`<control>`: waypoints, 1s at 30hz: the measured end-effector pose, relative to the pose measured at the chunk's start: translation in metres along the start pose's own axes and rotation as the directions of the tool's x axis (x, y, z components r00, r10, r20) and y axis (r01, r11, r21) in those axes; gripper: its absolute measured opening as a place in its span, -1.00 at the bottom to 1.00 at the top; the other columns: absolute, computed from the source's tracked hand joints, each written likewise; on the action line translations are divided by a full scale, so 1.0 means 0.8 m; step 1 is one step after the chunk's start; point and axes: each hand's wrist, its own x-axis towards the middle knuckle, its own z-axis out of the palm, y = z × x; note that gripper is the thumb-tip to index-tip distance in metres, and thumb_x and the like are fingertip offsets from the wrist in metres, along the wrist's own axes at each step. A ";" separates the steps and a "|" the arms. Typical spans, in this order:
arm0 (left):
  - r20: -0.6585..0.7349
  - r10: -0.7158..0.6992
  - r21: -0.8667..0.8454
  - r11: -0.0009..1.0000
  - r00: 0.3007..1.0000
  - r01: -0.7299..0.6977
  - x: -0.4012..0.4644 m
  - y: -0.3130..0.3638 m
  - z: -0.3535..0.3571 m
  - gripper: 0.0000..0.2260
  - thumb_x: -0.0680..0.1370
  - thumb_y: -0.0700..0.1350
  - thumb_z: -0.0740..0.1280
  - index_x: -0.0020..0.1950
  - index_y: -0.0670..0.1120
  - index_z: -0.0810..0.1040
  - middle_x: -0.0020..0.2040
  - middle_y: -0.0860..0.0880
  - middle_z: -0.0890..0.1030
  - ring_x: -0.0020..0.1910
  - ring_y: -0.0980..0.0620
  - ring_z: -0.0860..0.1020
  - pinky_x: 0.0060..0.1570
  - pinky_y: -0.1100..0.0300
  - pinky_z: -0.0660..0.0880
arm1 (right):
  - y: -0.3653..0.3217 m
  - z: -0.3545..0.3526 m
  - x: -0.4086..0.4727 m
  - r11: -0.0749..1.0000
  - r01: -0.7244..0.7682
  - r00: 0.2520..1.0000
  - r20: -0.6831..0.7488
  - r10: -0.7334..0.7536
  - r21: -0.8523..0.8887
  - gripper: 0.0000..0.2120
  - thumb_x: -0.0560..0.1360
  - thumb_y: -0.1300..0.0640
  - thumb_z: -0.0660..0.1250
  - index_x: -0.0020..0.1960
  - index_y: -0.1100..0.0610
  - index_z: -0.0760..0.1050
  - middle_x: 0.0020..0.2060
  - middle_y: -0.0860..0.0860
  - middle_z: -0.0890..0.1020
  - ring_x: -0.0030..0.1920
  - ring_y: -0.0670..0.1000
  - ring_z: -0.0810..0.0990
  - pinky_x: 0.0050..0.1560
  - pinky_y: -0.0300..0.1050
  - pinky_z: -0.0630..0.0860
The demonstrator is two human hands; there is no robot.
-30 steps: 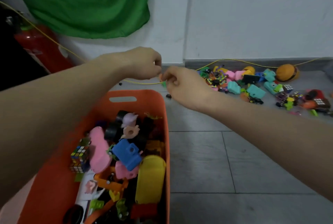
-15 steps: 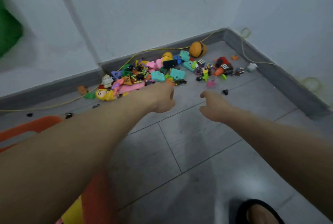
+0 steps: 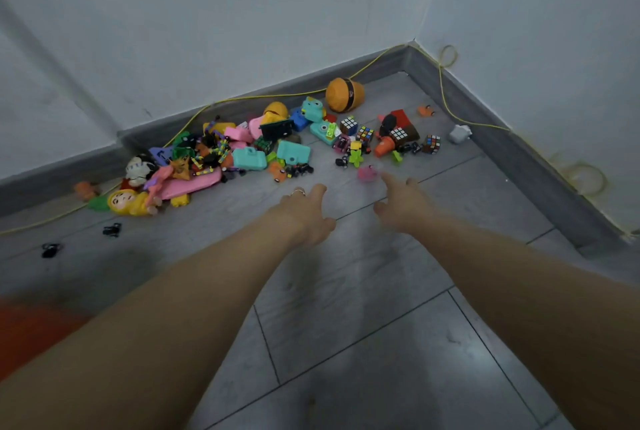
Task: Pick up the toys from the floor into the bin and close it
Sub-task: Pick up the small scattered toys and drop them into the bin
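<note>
Floor [image 3: 363, 343]: grey tiles running into a corner of white walls, grey skirting all round, a yellow cable [image 3: 277, 96] trailing along its foot.
Bin [image 3: 31, 329]: only a blurred orange edge at the lower left, well apart from the pile — every toy has a long carry back, and a loose handful could shed pieces on the way.
Pile [image 3: 242, 152]: toys heaped against the far wall, tangled, stacked on each other; pull one from low down and its neighbours may roll or scatter.
Orange ball [image 3: 344, 95]: round, at the back by the cable — a knock could send it off along the skirting.
Doll [image 3: 128, 203]: yellow, lying at the left end of the pile, out of either hand's line.
Left hand [image 3: 304, 213]: fingers spread and reaching, holding nothing, a ring showing, just short of the small cars [image 3: 294, 170].
Right hand [image 3: 401, 204]: fingers loose, empty too, index finger stretched toward the pink toy [image 3: 367, 173] and almost on it.
Pink toy: small, blurred, sitting alone on the near side; a poke instead of a pinch would likely skid it away over the smooth tile.
Strays [image 3: 111, 229]: two tiny black pieces off to the left, dark on grey — easy to miss before the bin gets closed.
</note>
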 end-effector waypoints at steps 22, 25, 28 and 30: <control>-0.127 -0.250 -0.117 0.965 0.960 0.236 0.100 -0.036 0.017 -0.19 0.52 0.18 0.32 0.59 0.11 -0.13 0.59 -0.17 -0.08 0.52 -0.28 0.07 0.43 -0.19 0.18 | -0.009 0.033 0.069 0.306 -0.249 0.965 0.264 -0.006 0.919 -0.90 0.51 0.28 0.34 0.02 0.24 0.54 -0.16 0.16 0.57 -0.23 0.04 0.55 -0.27 -0.13 0.58; -0.167 -0.267 -0.182 0.955 0.949 0.236 0.110 -0.028 0.009 -0.15 0.49 0.18 0.36 0.59 0.14 -0.13 0.59 -0.17 -0.11 0.51 -0.30 0.08 0.42 -0.20 0.19 | -0.019 0.015 0.054 -0.205 -0.484 0.866 0.431 -0.255 0.851 -0.84 0.53 0.29 0.28 0.08 0.30 0.55 -0.15 0.18 0.55 -0.16 0.05 0.55 -0.17 -0.17 0.63; -0.207 -0.289 -0.245 0.940 0.935 0.237 0.122 -0.026 0.001 -0.09 0.46 0.17 0.41 0.58 0.19 -0.17 0.58 -0.19 -0.17 0.51 -0.32 0.06 0.42 -0.24 0.19 | -0.014 0.001 0.060 -0.253 -0.508 0.847 0.425 -0.319 0.823 -0.90 0.46 0.21 0.33 -0.14 0.26 0.53 -0.17 0.18 0.59 -0.16 0.09 0.58 -0.12 -0.06 0.62; -0.210 -0.286 -0.253 0.940 0.935 0.230 0.130 -0.028 -0.003 -0.08 0.45 0.17 0.43 0.56 0.25 -0.18 0.58 -0.20 -0.20 0.52 -0.33 0.04 0.42 -0.27 0.18 | -0.014 -0.008 0.073 -0.145 -0.464 0.872 0.422 -0.249 0.874 -0.82 0.46 0.12 0.34 -0.26 0.16 0.44 -0.28 0.11 0.56 -0.25 0.04 0.53 -0.26 -0.10 0.58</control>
